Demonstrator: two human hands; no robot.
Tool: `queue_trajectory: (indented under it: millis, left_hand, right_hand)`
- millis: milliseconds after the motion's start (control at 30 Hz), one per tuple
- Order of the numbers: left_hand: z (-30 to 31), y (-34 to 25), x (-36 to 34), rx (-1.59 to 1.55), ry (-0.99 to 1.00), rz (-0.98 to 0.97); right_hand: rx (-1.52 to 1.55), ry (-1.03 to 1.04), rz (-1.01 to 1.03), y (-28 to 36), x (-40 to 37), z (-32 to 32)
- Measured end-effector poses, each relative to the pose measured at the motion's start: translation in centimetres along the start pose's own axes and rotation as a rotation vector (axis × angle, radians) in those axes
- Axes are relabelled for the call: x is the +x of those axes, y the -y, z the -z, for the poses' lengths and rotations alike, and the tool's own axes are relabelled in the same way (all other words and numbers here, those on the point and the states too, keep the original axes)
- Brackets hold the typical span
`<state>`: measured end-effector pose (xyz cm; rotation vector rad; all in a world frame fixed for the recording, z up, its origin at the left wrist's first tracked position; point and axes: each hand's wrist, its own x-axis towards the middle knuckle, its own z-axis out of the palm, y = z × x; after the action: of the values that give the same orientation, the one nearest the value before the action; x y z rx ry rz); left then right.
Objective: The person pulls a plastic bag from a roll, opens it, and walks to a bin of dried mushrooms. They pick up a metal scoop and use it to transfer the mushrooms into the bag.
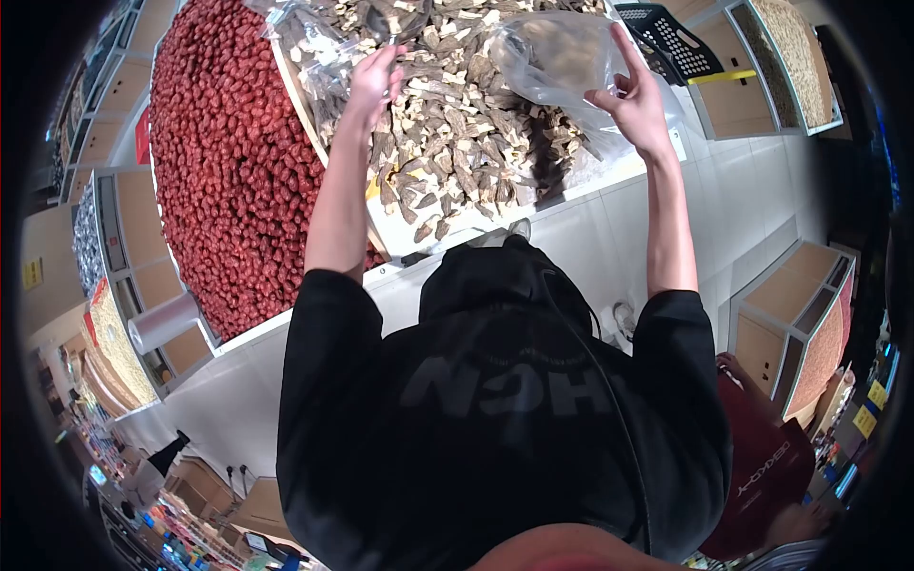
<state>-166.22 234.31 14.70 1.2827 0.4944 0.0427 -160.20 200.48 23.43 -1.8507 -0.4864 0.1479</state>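
Note:
My left hand (374, 81) reaches over a bin of dried brown slices (457, 143) and grips the handle of a metal scoop (398, 21) that rests in the pile. My right hand (633, 103) holds up a clear plastic bag (552, 57) by its rim, over the right side of the same bin. The bag hangs open beside the scoop, and something pale brown shows through it. Both my arms are in black sleeves pushed up to the elbow.
A big bin of red dates (228, 162) lies left of the brown slices. A black plastic basket (671, 40) stands at the top right. A roll of plastic bags (162, 324) sits at the left, a maroon bag (766, 466) at the lower right. Other bins ring the white floor.

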Motion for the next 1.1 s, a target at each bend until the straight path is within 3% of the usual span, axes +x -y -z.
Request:
queue_trajectory:
  millis: [167, 367, 533, 633, 700, 767, 867, 967, 1000, 1100]
  left_hand:
    - [1.1, -3.8, -5.5, 0.172, 0.042, 0.029]
    - [1.3, -7.8, -10.3, 0.262, 0.315, 0.140]
    - [-2.4, -9.6, -10.1, 0.446, 0.469, 0.297]
    - [-5.0, -10.0, -8.1, 0.568, 0.702, 0.280]
    - [-7.5, -10.4, -6.8, 0.744, 0.695, 0.311]
    - [-8.5, -9.2, -4.6, 0.617, 0.781, 0.384]
    - [-10.8, -6.8, -2.3, 0.469, 0.768, 0.516]
    - [-13.1, -4.1, -1.7, 0.290, 0.507, 0.499]
    - [-13.6, -4.4, -1.4, 0.454, 0.523, 0.472]
    - [-15.0, -5.6, -1.7, 1.107, 0.561, 0.153]
  right_hand:
    - [-0.110, 0.054, 0.032, -0.6, 0.0, 0.3]
    - [-0.215, 0.056, 0.060, 0.2, -0.2, -0.2]
    - [-0.241, 0.076, 0.066, 0.8, -0.2, -0.6]
    - [-0.229, 0.154, 0.038, 1.1, -0.2, -0.8]
    - [-0.197, 0.231, 0.037, 0.9, -0.1, -0.9]
    - [-0.133, 0.291, 0.081, 0.6, -0.2, -1.5]
    - [-0.005, 0.354, 0.036, 2.0, -1.0, -2.7]
    - [0.160, 0.346, -0.006, 2.0, -2.1, -4.2]
    - [0.186, 0.338, -0.028, 2.3, -2.7, -4.6]
    - [0.234, 0.178, -0.007, 3.2, -3.3, -4.1]
